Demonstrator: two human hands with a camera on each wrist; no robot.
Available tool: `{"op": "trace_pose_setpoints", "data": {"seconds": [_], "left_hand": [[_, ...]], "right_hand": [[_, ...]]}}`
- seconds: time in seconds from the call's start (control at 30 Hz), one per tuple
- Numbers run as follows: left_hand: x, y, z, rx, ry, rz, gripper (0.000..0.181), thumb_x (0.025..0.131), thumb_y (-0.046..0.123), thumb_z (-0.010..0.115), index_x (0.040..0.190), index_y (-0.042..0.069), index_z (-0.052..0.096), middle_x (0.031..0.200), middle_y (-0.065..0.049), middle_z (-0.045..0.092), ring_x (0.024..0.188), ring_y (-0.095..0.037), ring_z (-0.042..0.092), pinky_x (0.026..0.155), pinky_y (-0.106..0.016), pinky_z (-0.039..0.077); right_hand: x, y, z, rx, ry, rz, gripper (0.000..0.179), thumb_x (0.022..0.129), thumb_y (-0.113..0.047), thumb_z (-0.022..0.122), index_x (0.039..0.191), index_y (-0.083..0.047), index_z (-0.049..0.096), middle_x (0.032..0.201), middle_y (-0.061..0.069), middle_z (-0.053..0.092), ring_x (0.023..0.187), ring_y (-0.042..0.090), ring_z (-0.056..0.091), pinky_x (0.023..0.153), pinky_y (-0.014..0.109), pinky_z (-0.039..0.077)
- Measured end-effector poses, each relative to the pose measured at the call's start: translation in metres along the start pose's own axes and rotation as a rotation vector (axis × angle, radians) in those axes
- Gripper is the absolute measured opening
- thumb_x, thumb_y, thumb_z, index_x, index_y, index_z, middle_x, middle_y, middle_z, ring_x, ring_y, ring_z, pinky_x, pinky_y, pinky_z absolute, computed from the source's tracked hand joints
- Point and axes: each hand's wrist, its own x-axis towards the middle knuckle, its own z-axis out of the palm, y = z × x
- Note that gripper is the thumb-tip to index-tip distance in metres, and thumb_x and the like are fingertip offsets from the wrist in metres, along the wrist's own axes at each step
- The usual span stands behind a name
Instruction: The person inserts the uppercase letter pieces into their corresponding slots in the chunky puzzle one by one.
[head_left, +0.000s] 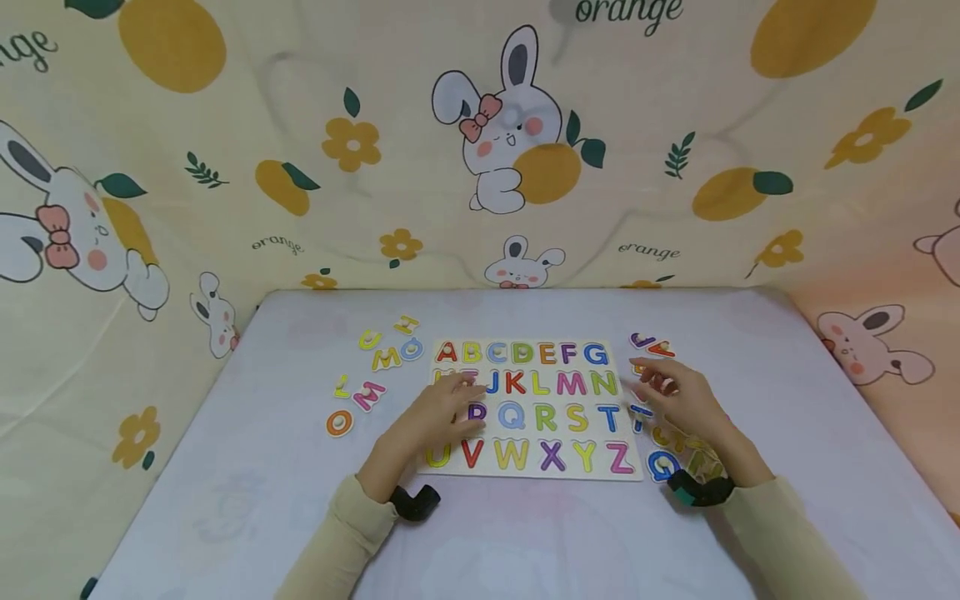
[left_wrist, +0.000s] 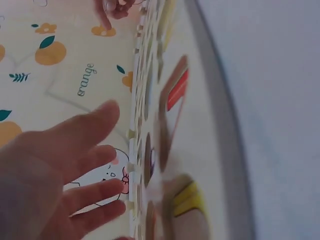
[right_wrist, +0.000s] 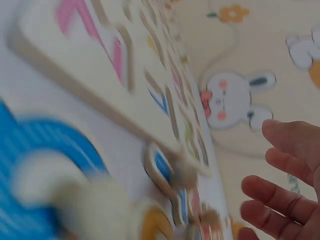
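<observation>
A white alphabet puzzle board [head_left: 600, 463] with rows of colourful letters lies flat on the table. My left hand [head_left: 441, 410] is over its left side, hiding a few letters; the left wrist view has that hand [left_wrist: 70, 175] with fingers spread and nothing in them. Just past the board's right edge, my right hand [head_left: 678, 398] hovers over loose letter pieces, partly covering them. In the right wrist view its fingers [right_wrist: 270, 190] are slightly bent and hold nothing. Close to it are a blue T piece [head_left: 640, 412], a red V piece [head_left: 661, 348] and a blue Q piece [head_left: 663, 467].
Several loose letters lie left of the board, among them an orange O [head_left: 339, 423], a pink M [head_left: 368, 396] and a blue O [head_left: 412, 349]. A patterned cloth [head_left: 420, 167] with rabbits and oranges hangs behind the white table [head_left: 247, 500].
</observation>
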Motion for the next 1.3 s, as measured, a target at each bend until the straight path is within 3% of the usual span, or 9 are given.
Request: {"op": "trace_pose_setpoints", "data": {"seconds": [0.1,0.2,0.37,0.93,1.3], "left_hand": [[-0.003,0.000,0.003,0.013,-0.062,-0.001,0.061,0.090,0.046,0.062,0.143,0.020,0.047,0.160,-0.009,0.029,0.150,-0.032,0.024,0.120,-0.053,0.025],[-0.005,0.001,0.006,0.029,-0.118,-0.029,0.067,0.090,0.052,0.058,0.147,0.024,0.040,0.163,-0.008,0.019,0.153,-0.032,0.014,0.122,-0.057,0.017],[-0.007,0.002,0.009,0.041,-0.158,-0.036,0.071,0.090,0.056,0.056,0.150,0.027,0.034,0.165,-0.006,0.014,0.154,-0.032,0.009,0.121,-0.062,0.010],[-0.010,0.003,0.012,0.033,-0.157,-0.007,0.071,0.090,0.056,0.055,0.151,0.026,0.033,0.165,-0.005,0.014,0.154,-0.031,0.005,0.120,-0.064,0.006],[-0.012,0.006,0.011,0.078,-0.160,0.000,0.070,0.092,0.056,0.053,0.151,0.025,0.032,0.165,-0.007,0.015,0.154,-0.033,0.007,0.120,-0.064,0.009]], "right_hand": [[0.009,0.013,-0.007,-0.017,0.018,0.006,0.039,0.089,-0.017,0.068,0.125,-0.003,0.061,0.087,0.008,0.059,0.073,0.005,0.044,0.060,0.016,0.039],[0.018,0.020,-0.014,-0.016,-0.022,0.068,0.041,0.091,-0.025,0.066,0.126,-0.004,0.061,0.088,0.008,0.056,0.078,0.011,0.043,0.061,0.018,0.036],[0.029,0.030,-0.020,-0.008,-0.098,0.167,0.043,0.092,-0.031,0.065,0.127,-0.006,0.061,0.091,0.009,0.052,0.085,0.019,0.042,0.060,0.021,0.035],[0.048,0.055,-0.017,-0.035,-0.209,0.227,0.038,0.089,-0.030,0.068,0.116,-0.003,0.069,0.083,0.006,0.051,0.081,0.019,0.043,0.059,0.025,0.035],[0.046,0.049,-0.017,-0.030,-0.157,0.203,0.033,0.089,-0.028,0.069,0.110,-0.002,0.071,0.081,0.005,0.052,0.078,0.017,0.043,0.060,0.024,0.034]]}}
